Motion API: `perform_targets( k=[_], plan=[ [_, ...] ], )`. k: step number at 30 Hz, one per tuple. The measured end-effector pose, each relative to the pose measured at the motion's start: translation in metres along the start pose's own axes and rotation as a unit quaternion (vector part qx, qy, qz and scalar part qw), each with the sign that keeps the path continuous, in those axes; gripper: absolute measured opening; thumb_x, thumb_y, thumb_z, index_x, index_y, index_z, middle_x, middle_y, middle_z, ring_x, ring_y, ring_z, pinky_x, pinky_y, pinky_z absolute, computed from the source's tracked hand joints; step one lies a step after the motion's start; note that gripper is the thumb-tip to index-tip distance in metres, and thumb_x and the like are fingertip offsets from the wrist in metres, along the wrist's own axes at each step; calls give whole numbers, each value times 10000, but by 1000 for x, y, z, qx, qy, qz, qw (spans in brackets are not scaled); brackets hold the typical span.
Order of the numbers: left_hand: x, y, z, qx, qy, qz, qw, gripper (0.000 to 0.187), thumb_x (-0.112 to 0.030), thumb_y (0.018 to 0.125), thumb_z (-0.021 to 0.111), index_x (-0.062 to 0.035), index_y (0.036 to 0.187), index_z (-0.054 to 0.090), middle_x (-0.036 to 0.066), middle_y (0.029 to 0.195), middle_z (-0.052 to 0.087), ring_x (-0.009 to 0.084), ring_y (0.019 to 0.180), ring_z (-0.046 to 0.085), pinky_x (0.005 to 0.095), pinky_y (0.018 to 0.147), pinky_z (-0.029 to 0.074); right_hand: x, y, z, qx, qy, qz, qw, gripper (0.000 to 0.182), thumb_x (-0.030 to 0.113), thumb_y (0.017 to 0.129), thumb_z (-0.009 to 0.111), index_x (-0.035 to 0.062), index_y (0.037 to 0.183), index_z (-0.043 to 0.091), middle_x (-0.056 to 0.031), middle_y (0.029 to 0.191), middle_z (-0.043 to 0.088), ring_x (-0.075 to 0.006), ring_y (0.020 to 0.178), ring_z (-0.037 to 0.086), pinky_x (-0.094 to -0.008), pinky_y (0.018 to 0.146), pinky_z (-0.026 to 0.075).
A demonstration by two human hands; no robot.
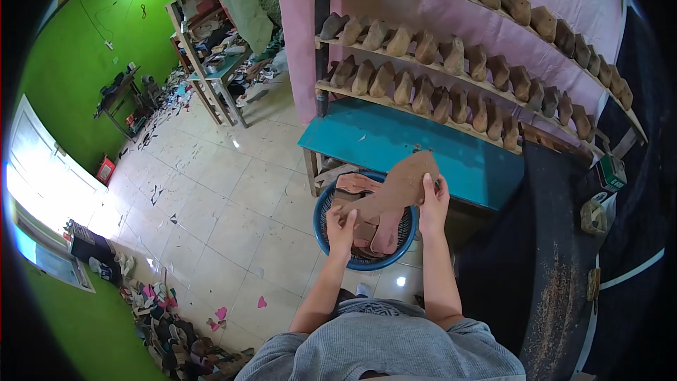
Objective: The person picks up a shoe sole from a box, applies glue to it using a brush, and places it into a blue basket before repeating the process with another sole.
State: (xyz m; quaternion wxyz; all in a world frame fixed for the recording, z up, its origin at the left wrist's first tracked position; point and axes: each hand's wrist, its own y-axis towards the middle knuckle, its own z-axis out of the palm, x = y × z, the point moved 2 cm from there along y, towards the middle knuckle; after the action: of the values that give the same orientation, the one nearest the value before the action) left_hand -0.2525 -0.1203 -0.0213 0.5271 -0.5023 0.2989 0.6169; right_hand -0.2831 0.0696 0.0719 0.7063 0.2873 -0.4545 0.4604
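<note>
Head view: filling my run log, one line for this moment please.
left hand: holds sole piece | right hand: holds it | below: blue basket

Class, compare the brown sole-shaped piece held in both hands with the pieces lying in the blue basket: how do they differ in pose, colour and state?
The brown sole-shaped piece is lifted and gripped by the left hand and right hand; the basket pieces lie loose, untouched. The held piece is tan-brown; several basket pieces look pinkish. It shows whole; those overlap in the blue basket. All appear flat cut-outs.
</note>
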Motion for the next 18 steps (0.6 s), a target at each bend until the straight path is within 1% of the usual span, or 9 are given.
perform_targets(
  k=[1,2,4,5,9,11,15,17,18],
  plan=[
    [4,6,0,-40,-14,-18,999,469,-199,817,672,-41,1144,376,76,1051,514,136,889,518,260,690,469,-4,5,-3,-10,-32,8,999,212,208,862,611,94,1018,523,22,883,563,-55,774,512,-205,582,412],
    [7,13,1,-41,-16,-17,999,469,-199,817,672,-41,1144,376,76,1051,514,136,889,518,260,690,469,-10,9,-4,-9,-33,7,999,212,208,862,611,94,1018,523,22,883,563,-55,774,512,-205,582,412],
    [14,26,-4,-78,-164,-86,980,453,-204,807,688,-38,1103,388,70,1028,508,120,850,512,250,662,459,-17,14,-2,14,-47,-7,999,202,200,856,605,133,1008,491,37,892,554,-52,751,506,-217,536,353],
    [16,34,-6,-76,-221,-98,967,406,-219,789,710,-57,1026,423,54,958,518,111,817,505,240,634,446,-20,15,-3,22,-57,-6,998,196,178,850,597,139,999,475,33,907,546,-74,798,523,-236,567,400],
    [14,58,-20,-69,-236,-149,958,353,-218,778,721,-94,969,451,25,893,519,114,807,506,233,627,437,-40,21,-5,44,-49,-13,998,221,156,842,586,127,1028,468,19,942,547,-95,857,539,-257,620,449],
    [10,67,-24,-99,-254,-187,944,309,-218,773,724,-133,924,468,4,869,526,118,799,507,230,619,432,-45,18,-5,47,-75,28,996,282,57,813,579,68,1072,471,-43,980,566,-139,901,535,-261,765,437],
    [10,91,-30,-101,-261,-198,940,335,-197,776,717,-156,992,463,7,919,532,122,821,503,227,638,427,-65,13,-4,27,-92,76,993,339,36,801,560,81,1119,451,-37,993,567,-127,902,534,-265,735,442],
    [6,104,-30,-60,-252,-169,951,416,-159,784,703,-189,1107,441,8,976,535,132,861,500,239,678,427,-75,14,0,-7,-117,86,989,301,101,815,555,134,1092,442,-2,960,559,-115,841,555,-262,609,454],
    [-1,110,-28,-57,-250,-170,952,416,-159,784,703,-189,1107,441,8,976,535,132,861,500,239,678,427,-80,16,2,-10,-116,85,990,301,101,815,555,134,1092,442,-2,960,559,-115,841,555,-262,609,454]
  ],
)
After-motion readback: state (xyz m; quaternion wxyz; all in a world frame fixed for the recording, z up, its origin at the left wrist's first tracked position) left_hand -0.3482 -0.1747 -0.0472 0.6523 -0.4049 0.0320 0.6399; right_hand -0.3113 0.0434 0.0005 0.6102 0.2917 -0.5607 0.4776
